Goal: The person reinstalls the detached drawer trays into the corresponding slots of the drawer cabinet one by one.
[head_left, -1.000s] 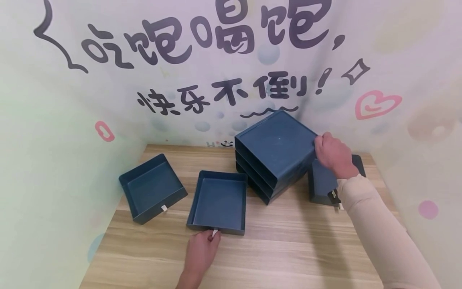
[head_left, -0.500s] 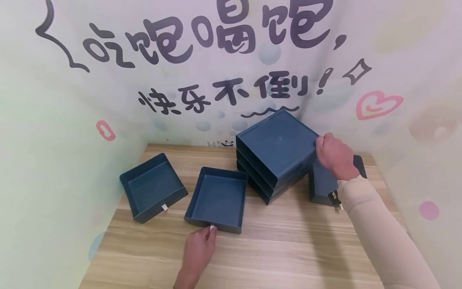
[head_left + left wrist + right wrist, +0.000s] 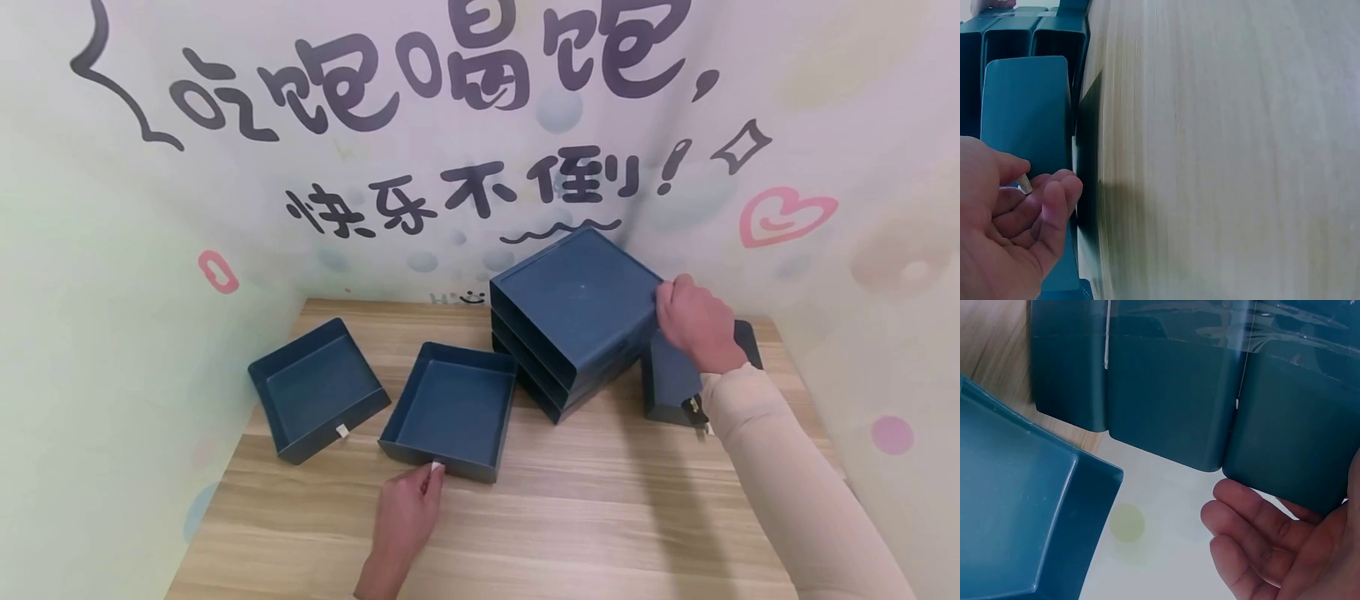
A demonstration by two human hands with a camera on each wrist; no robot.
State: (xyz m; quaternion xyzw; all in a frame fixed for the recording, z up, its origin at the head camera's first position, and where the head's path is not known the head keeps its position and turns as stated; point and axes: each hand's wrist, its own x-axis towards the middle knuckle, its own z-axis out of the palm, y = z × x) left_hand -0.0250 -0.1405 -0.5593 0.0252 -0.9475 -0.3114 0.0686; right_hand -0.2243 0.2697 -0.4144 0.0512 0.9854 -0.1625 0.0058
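My left hand (image 3: pixel 405 517) pinches the small white pull tab (image 3: pixel 1025 184) on the front of a dark blue drawer (image 3: pixel 453 408) between thumb and fingers. The drawer sits at an angle, its far right corner right at the three-tier drawer cabinet (image 3: pixel 577 292). The cabinet's slots face left toward that drawer and look empty. My right hand (image 3: pixel 693 321) grips the cabinet's back corner at the right. In the right wrist view, its fingers (image 3: pixel 1244 528) curl behind the rear edge. Clear tape (image 3: pixel 1210 331) runs across the tiers.
Another open drawer (image 3: pixel 318 383) with a white tab lies at the left of the wooden table (image 3: pixel 562 517). A third drawer (image 3: pixel 671 375) lies behind the right forearm, partly hidden. Printed fabric walls (image 3: pixel 135 333) close in the back and sides.
My left hand has moved slightly left and away from me, turning the drawer so its far end points toward the cabinet. The right hand and cabinet have stayed in place.
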